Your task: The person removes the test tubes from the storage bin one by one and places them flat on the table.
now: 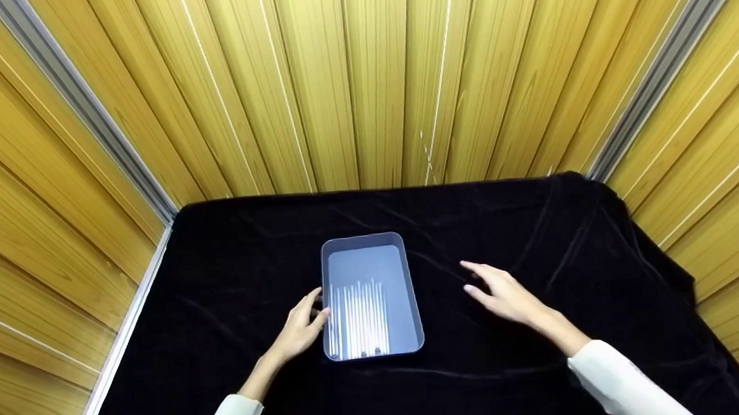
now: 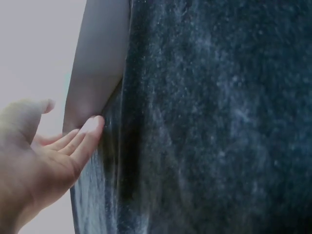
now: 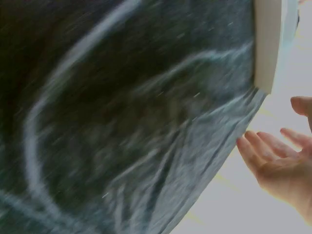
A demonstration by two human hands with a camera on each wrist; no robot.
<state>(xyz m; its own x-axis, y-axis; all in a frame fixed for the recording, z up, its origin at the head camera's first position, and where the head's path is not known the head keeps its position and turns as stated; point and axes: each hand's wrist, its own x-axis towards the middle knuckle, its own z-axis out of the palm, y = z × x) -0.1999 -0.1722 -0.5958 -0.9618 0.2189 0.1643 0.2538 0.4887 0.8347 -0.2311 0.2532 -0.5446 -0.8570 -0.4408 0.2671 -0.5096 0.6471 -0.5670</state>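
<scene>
A blue-grey rectangular tray (image 1: 372, 258) with raised walls lies on the black cloth, its long sides running away from me. Thin bright lengthwise streaks (image 1: 364, 317) fill much of its near left part, with small dark spots at their near end. At its left wall is my left hand (image 1: 300, 327), the thumb tip over the rim in the head view. In the left wrist view, extended fingers (image 2: 87, 134) are at the tray's outer wall and the thumb stands away from them. To the right, my right hand (image 1: 503, 295) hovers apart from the tray with fingers extended, holding nothing.
Black cloth (image 1: 250, 253) with soft folds covers the table. Yellow wood-plank walls (image 1: 375, 91) enclose the back and both sides, with grey metal posts (image 1: 91, 115) in the corners. White sleeves (image 1: 624, 378) cover both forearms.
</scene>
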